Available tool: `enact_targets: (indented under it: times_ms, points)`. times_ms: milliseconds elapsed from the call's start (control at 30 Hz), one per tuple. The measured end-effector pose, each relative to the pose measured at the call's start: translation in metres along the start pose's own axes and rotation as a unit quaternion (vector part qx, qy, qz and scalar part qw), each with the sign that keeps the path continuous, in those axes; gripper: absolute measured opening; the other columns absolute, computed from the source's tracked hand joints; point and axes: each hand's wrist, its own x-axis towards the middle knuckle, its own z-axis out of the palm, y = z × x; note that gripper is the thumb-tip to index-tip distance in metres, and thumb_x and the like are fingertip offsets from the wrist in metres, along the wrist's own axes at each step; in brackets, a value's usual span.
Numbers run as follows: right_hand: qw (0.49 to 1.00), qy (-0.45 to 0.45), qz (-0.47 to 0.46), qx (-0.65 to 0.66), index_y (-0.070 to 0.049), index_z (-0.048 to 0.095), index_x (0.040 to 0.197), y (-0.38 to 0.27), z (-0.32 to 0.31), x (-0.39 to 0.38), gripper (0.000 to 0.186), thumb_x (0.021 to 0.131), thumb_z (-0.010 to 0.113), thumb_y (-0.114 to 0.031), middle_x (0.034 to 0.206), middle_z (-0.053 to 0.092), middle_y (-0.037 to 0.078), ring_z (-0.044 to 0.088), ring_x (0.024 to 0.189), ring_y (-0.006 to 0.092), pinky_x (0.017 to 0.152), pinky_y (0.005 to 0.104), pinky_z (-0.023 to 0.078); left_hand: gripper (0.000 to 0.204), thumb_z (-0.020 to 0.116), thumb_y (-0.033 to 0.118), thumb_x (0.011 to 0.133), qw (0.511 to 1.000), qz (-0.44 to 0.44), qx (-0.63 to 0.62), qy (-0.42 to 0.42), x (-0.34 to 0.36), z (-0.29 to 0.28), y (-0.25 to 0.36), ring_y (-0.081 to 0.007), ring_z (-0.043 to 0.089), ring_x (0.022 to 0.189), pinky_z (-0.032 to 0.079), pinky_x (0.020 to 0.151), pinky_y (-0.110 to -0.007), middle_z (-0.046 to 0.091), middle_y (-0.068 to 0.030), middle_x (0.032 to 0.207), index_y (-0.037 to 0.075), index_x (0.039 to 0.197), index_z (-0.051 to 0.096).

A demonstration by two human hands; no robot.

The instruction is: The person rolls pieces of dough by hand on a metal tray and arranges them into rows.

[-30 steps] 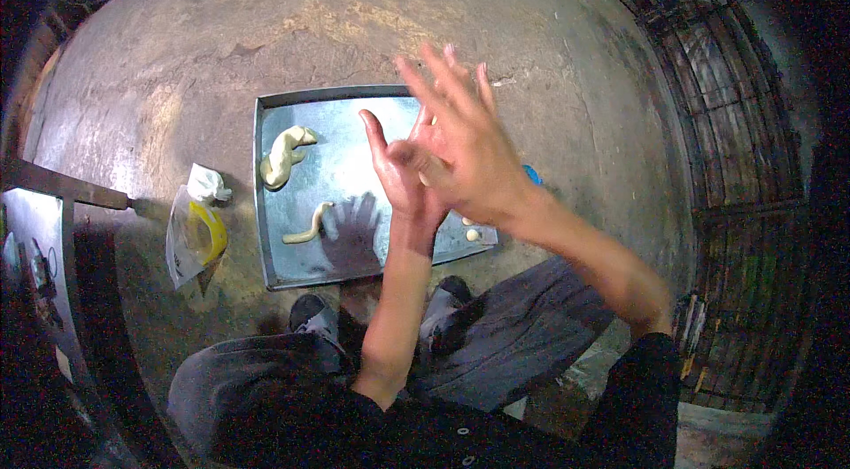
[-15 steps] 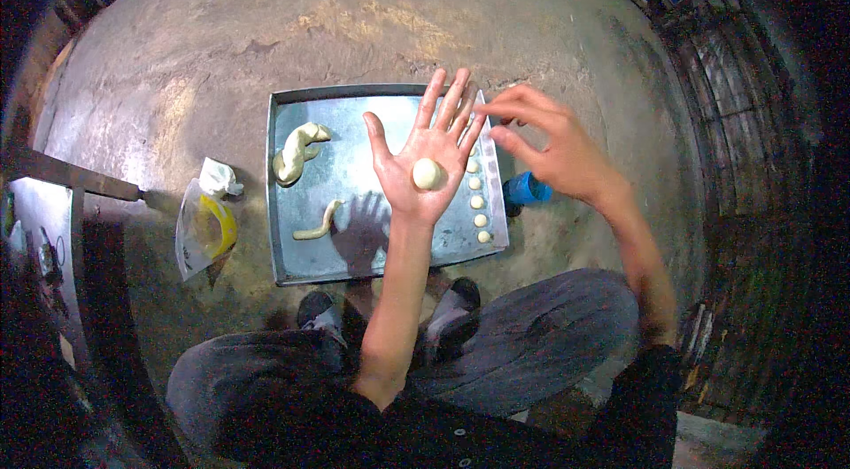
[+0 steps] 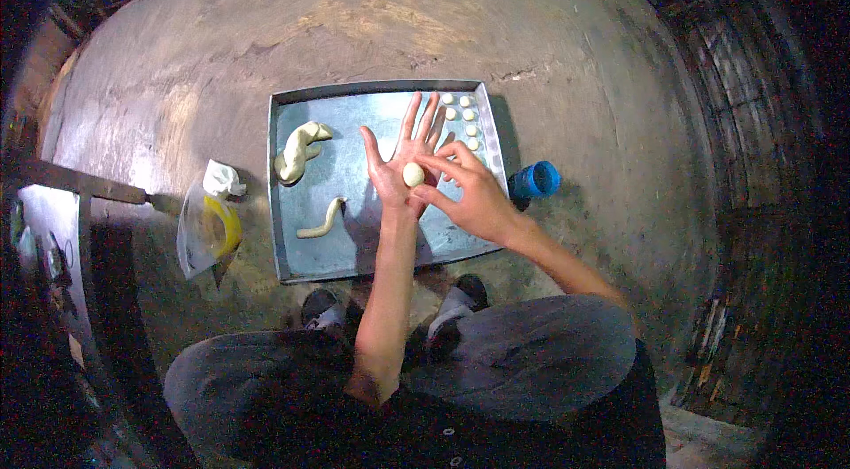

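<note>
My left hand (image 3: 403, 172) is palm up over the tray, its fingers stretched out and spread. A small round dough ball (image 3: 413, 175) rests on that palm. From the right, my right hand (image 3: 474, 199) reaches across with thumb and fingertips closed about the ball's edge. Both hands are above a shallow metal tray (image 3: 305, 261). On its left part lie a thick twisted lump of dough (image 3: 301, 152) and, nearer me, a thin curved dough strip (image 3: 323, 223). Several dough balls (image 3: 469, 115) sit along the tray's far right; my right hand may hide others.
Right of the tray stands a blue cup-like container (image 3: 536, 179). To the left, a clear plastic bag (image 3: 199, 234) with something yellow lies by a crumpled white bag (image 3: 221, 178). A wooden bar (image 3: 106, 187) juts in farther left. My shoes (image 3: 456, 310) are at the tray's near edge.
My right hand has come left and down from the tray's right edge to the dough ball. The left hand has shifted slightly left, its fingers still spread and the ball on its palm.
</note>
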Motion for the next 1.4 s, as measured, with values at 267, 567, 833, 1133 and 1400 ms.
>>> enact_targets:
  times_ms: [267,567,833,1133,1400]
  points:
    - [0.967,0.084,0.202,0.127,-0.008,0.065,0.132,0.04,0.089,-0.061,0.052,0.088,0.08,-0.032,0.115,0.056,0.016,0.063,0.098,0.0273,0.083,0.0372,0.054,0.102,0.028,0.083,0.092,0.978,-0.103,0.139,0.116,-0.038,-0.075,-0.016,-0.0329,0.016,0.156,0.013,0.126,-0.054,0.023,-0.0173,0.167,0.009,0.162,0.026]
    - [0.971,0.174,0.156,0.049,-0.008,0.069,0.121,0.04,0.11,-0.064,0.043,0.083,0.083,-0.023,0.111,0.056,0.011,0.06,0.099,0.0266,0.083,0.0375,0.052,0.103,0.033,0.081,0.093,0.992,-0.102,0.026,0.065,-0.042,-0.079,-0.021,-0.0358,0.015,0.156,0.011,0.125,-0.058,0.016,-0.0182,0.169,0.007,0.163,0.018]
    - [0.977,0.165,0.133,-0.001,-0.011,0.067,0.12,0.029,0.097,-0.061,0.047,0.078,0.083,-0.023,0.112,0.055,0.013,0.058,0.105,0.0332,0.089,0.0445,0.051,0.11,0.043,0.082,0.088,0.994,-0.091,-0.043,0.037,-0.035,-0.059,-0.024,-0.0387,0.012,0.156,0.013,0.124,-0.063,0.01,-0.0192,0.17,0.007,0.163,0.013]
    - [0.981,0.132,0.131,0.049,-0.009,0.072,0.121,0.036,0.093,-0.059,0.047,0.077,0.087,-0.021,0.11,0.052,0.011,0.059,0.1,0.0247,0.084,0.0361,0.053,0.11,0.042,0.082,0.089,0.993,-0.103,-0.028,0.046,-0.036,-0.061,-0.022,-0.0385,0.012,0.156,0.016,0.123,-0.064,0.011,-0.0193,0.17,0.007,0.163,0.013]
    - [0.978,0.136,0.125,0.101,-0.008,0.071,0.121,0.039,0.09,-0.054,0.049,0.076,0.088,-0.019,0.109,0.052,0.01,0.06,0.093,0.0222,0.081,0.0349,0.053,0.111,0.045,0.081,0.088,0.992,-0.099,-0.047,0.054,-0.039,-0.066,-0.021,-0.0386,0.012,0.156,0.016,0.124,-0.064,0.012,-0.0202,0.169,0.006,0.163,0.013]
